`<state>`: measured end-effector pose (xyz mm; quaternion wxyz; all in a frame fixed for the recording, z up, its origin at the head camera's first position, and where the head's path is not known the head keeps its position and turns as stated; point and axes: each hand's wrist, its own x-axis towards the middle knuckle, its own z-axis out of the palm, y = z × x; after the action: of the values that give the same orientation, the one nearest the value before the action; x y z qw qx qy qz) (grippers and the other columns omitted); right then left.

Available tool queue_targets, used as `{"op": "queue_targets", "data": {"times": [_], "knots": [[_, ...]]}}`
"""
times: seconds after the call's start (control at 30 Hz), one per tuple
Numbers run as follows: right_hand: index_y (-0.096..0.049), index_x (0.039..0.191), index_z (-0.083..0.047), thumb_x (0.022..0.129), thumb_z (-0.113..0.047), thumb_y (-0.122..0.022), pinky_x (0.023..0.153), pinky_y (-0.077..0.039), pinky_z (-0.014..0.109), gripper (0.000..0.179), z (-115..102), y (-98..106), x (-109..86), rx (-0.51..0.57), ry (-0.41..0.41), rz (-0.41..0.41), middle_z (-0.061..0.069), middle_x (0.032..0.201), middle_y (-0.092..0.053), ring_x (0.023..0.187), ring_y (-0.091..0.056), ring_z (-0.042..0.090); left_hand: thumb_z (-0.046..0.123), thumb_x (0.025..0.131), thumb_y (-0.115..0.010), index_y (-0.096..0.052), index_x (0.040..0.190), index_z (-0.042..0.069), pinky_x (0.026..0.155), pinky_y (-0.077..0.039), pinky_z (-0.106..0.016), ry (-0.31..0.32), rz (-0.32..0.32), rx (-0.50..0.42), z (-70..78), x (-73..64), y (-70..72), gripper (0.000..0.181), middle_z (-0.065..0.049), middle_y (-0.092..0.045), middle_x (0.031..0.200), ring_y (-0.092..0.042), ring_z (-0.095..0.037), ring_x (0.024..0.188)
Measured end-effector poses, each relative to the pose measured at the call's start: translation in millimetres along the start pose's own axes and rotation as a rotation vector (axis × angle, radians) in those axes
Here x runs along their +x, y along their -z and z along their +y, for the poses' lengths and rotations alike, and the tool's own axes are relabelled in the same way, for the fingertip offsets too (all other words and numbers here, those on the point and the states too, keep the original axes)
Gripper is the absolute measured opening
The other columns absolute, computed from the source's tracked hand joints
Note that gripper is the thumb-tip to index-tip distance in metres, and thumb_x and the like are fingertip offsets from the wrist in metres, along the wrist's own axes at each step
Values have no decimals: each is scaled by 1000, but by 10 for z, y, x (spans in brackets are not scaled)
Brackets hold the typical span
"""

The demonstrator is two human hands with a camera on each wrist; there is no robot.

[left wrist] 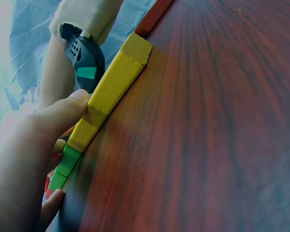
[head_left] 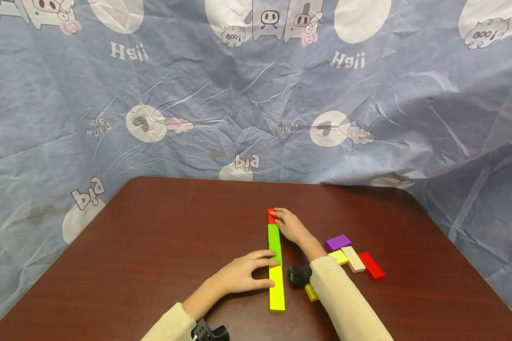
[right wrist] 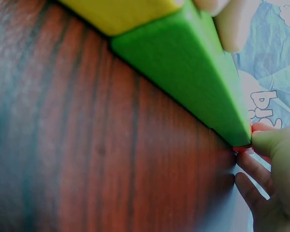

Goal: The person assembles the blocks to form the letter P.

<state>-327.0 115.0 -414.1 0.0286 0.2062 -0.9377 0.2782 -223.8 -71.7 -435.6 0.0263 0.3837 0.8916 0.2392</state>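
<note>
A straight row of wooden blocks runs away from me on the table: a red block (head_left: 271,218) at the far end, two green blocks (head_left: 273,233), then two yellow blocks (head_left: 277,298) nearest me. My right hand (head_left: 293,228) pinches the far red block between thumb and fingers, partly hiding it. Beside the row, my left hand (head_left: 239,273) spreads its fingers over the near green and yellow blocks. Its thumb (left wrist: 77,99) touches the side of the yellow part in the left wrist view.
Right of the row lie loose blocks: a purple block (head_left: 338,243), a cream block (head_left: 353,259), a red block (head_left: 371,265) and yellow blocks (head_left: 312,292) partly behind the right forearm. A printed grey-blue cloth (head_left: 239,94) hangs behind the brown table (head_left: 175,222).
</note>
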Motion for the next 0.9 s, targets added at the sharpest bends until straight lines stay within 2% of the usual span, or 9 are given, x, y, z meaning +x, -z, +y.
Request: {"op": "queue_targets", "data": {"times": [0.23,0.53,0.9], "knots": [[-51,129,-3,93,-8,-49,104,-34,48,37,7,-38,-15,16,-19,2,16,138,-42,128,-40,33,58,86,-47,-48,130,33,99,-43,-40,11,-9,-17,4,-14,-12,50,11,-37,142,-38,-12,130],[-46,133,-6,94,-15,-47,107,-30,50,40,50,-36,-40,69,-61,-46,12,144,-34,133,-33,32,58,86,-46,-48,131,33,100,-41,-41,19,-26,-35,16,-4,-18,51,11,-36,143,-37,-12,131],[-47,131,-2,94,-12,-48,107,-30,50,39,80,22,-74,58,1,-30,16,141,-37,131,-34,34,56,88,-45,-47,131,31,101,-40,-41,-8,-19,-25,70,-2,-14,51,9,-36,144,-35,-14,133]]}}
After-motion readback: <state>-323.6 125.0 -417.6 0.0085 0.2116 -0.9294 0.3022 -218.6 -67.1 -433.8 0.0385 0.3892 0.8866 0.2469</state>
